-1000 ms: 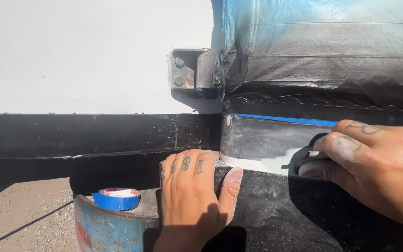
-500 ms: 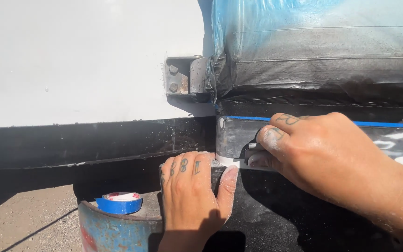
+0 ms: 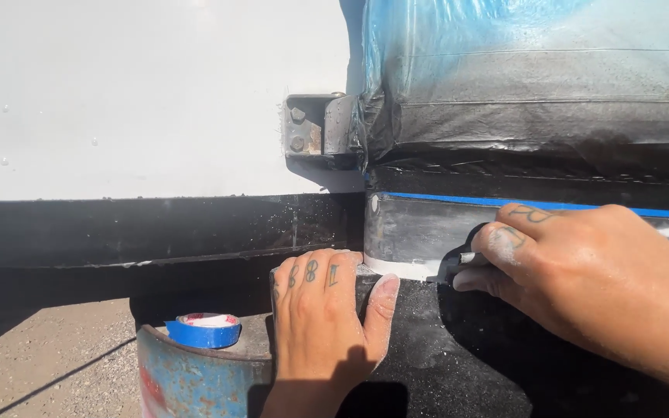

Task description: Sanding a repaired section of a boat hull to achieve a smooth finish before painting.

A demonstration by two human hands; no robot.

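We see that the right hand now sits further left than one second ago, but a little right of its place half a second ago. More of the white strip shows beside its fingertips.
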